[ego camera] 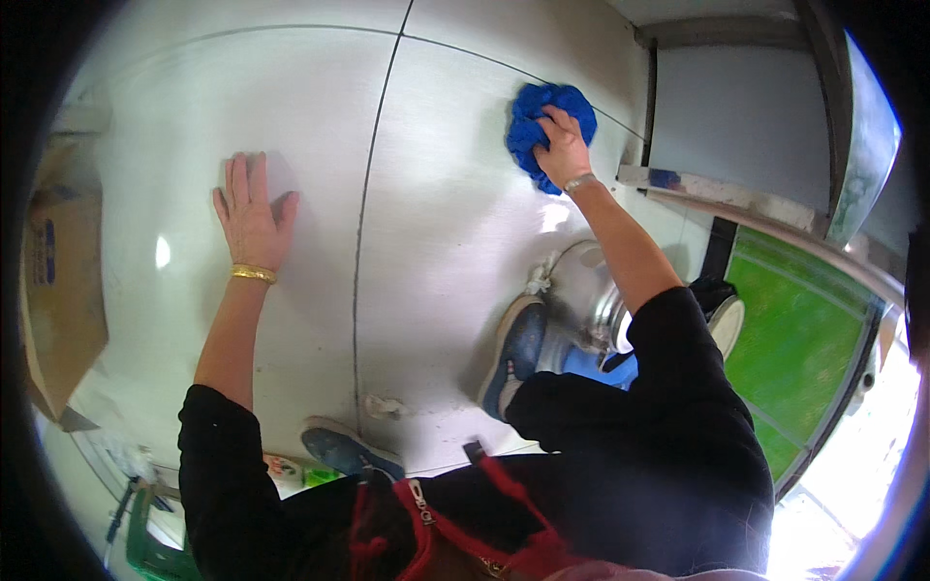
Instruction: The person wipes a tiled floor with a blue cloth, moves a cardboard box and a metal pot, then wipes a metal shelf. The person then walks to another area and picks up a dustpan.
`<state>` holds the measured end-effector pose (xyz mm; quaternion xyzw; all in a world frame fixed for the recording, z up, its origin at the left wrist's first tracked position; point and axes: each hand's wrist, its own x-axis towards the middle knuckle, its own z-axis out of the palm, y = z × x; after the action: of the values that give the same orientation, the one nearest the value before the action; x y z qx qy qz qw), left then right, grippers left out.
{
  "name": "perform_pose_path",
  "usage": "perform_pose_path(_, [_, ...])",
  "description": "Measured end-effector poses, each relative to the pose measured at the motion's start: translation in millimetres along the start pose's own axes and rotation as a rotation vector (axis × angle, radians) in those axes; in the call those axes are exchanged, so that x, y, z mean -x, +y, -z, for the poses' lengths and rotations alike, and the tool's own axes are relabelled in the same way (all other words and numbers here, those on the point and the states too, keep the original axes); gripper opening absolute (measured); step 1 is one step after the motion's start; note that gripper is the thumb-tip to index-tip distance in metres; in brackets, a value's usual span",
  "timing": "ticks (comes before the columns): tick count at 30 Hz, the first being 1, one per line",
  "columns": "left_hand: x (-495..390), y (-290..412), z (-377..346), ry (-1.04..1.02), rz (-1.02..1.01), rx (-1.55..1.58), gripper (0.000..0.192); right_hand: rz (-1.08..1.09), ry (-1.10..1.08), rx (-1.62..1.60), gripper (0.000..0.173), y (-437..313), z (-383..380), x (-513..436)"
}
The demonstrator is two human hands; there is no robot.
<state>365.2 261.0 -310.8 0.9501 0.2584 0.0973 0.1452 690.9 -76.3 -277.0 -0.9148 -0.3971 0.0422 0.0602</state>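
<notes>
My right hand (563, 147) presses down on a crumpled blue cloth (524, 134), fingers bent over its top, on the pale tiled floor (436, 181) towards the upper right. A bracelet circles that wrist. Flat on the tiles at the left lies my left hand (254, 218), fingers spread and holding nothing, with a gold-coloured bracelet at the wrist. Dark grout lines cross the floor between the two hands. How firmly the right fingers close on the cloth is partly hidden by the hand itself.
My shoes (522, 341) rest on the floor. A shiny metal pot (581, 290) stands beside the right shoe. A cardboard box (65, 290) is at the far left, a grey panelled unit (741, 123) at the upper right, and a green panel (792, 327) below it.
</notes>
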Motion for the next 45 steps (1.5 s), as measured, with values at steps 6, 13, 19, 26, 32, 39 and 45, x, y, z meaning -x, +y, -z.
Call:
perform_pose_path(6, [40.3,62.3,2.3,-0.022,0.155,0.055,0.075,0.183,0.007,-0.020,0.038,5.8,-1.3,-84.5])
perform_pose_path(13, [50.5,75.6,-1.8,-0.051,0.204,0.081,0.070,0.214,-0.005,0.187,0.037,41.0,0.0,-139.3])
perform_pose_path(19, [15.6,85.1,-24.0,0.025,0.210,0.002,0.070,0.500,0.055,0.503,0.040,99.9,6.8,-239.4])
perform_pose_path(26, [13.0,83.1,-33.7,-0.001,0.237,0.011,0.072,0.801,0.267,1.085,0.034,108.4,113.5,-383.8])
perform_pose_path(32, [4.9,79.8,-29.1,-0.065,0.216,-0.022,0.075,0.309,-0.100,1.238,0.039,135.2,102.9,-329.5])
perform_pose_path(39, [-0.5,80.8,-36.4,-0.059,0.188,-0.075,0.077,-0.220,-0.428,1.147,0.049,258.4,85.6,-271.5])
perform_pose_path(45, [-6.8,79.8,-41.5,-0.024,0.160,-0.079,0.078,-0.366,-0.286,0.661,0.055,312.4,92.7,-292.4])
